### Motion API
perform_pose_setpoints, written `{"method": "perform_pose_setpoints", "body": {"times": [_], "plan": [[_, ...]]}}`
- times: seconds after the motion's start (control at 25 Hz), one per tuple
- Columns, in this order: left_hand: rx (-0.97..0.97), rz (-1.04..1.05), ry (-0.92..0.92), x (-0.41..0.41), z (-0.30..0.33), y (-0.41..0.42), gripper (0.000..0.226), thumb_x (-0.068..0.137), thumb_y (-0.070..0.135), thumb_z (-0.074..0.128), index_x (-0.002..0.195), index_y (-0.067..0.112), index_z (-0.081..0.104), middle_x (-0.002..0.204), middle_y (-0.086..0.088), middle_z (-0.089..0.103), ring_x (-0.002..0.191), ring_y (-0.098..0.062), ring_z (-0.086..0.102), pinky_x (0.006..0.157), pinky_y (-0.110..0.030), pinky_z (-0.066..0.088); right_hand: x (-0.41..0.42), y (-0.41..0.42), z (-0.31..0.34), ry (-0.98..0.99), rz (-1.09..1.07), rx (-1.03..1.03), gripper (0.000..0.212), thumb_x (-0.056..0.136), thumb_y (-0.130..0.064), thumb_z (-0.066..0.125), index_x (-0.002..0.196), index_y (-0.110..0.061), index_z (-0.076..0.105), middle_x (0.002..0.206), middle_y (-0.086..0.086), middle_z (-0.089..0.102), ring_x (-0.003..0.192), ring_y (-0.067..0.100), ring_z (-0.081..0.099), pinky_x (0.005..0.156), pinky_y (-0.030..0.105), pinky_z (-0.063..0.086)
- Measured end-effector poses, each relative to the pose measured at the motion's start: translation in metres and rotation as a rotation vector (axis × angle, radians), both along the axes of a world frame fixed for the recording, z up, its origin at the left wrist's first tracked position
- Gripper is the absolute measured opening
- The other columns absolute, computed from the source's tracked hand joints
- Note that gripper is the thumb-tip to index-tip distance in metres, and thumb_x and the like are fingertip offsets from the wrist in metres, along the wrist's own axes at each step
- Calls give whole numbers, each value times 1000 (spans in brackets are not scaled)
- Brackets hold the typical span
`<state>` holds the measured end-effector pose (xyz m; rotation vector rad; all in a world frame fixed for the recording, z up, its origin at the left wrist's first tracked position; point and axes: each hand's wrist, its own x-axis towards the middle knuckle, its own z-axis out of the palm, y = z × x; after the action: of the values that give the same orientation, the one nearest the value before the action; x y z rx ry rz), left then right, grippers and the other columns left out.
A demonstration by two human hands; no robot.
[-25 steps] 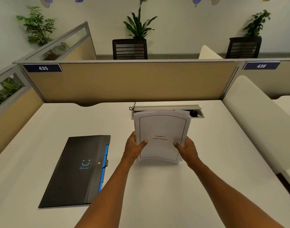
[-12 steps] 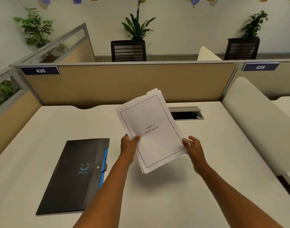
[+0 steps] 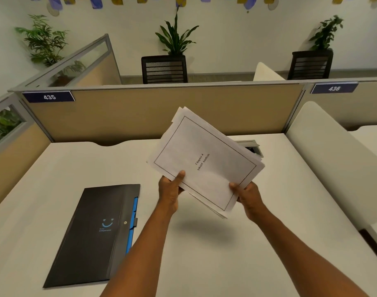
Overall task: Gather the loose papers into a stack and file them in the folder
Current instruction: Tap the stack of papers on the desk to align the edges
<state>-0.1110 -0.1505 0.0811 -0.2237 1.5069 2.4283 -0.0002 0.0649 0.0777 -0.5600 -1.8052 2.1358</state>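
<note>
- My right hand [image 3: 246, 195] has come back onto the paper stack [image 3: 204, 161]; my left hand [image 3: 169, 189] still pinches its other corner.
- The stack is now turned slantwise above the table [image 3: 269, 243], squared enough, I judge.
- The folder [image 3: 93, 234] lies shut, well left.

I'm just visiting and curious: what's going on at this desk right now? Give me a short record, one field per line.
setting: white desk in an office cubicle
paper stack: lifted off the desk, tilted, edges uneven
top sheet: reads "Chapter 4 SWOT Analysis"
left hand: grip on the stack's lower left edge
right hand: grip on the stack's lower right corner
folder: black, closed, flat on the desk left of the hands, blue tabs on its right edge
filing: not yet done
</note>
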Motion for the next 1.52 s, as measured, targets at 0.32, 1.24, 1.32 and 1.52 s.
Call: {"method": "perform_pose_setpoints", "body": {"times": [0.32,1.24,1.32,1.52], "plan": [[-430,-521,248,-49,46,-67,59,66,47,81,119,29,63,112,2,73,102,-20,69,74,-31,56,13,57,8,-49,55,225,21,89,-4,67,100,-22,69,100,0,74,97,24,68,85,42,57],[-515,-267,161,6,-62,-40,41,71,14,85,101,32,63,99,8,70,94,-11,65,73,-23,53,27,13,-50,-156,-209,315,25,80,-16,79,90,-37,69,91,-8,75,88,12,70,81,38,56],[-541,-292,154,2,-62,-39,49,69,20,87,110,26,61,103,4,70,98,-17,65,77,-27,53,24,9,-51,-158,-202,326,25,82,-16,78,93,-35,68,92,-7,74,89,13,69,81,37,56],[-558,-272,102,-6,-57,-37,70,66,26,89,126,11,54,115,-9,66,108,-27,62,93,-43,53,17,12,-43,-147,-195,375,21,84,-14,75,102,-21,68,95,4,73,91,25,68,81,45,57]]}}
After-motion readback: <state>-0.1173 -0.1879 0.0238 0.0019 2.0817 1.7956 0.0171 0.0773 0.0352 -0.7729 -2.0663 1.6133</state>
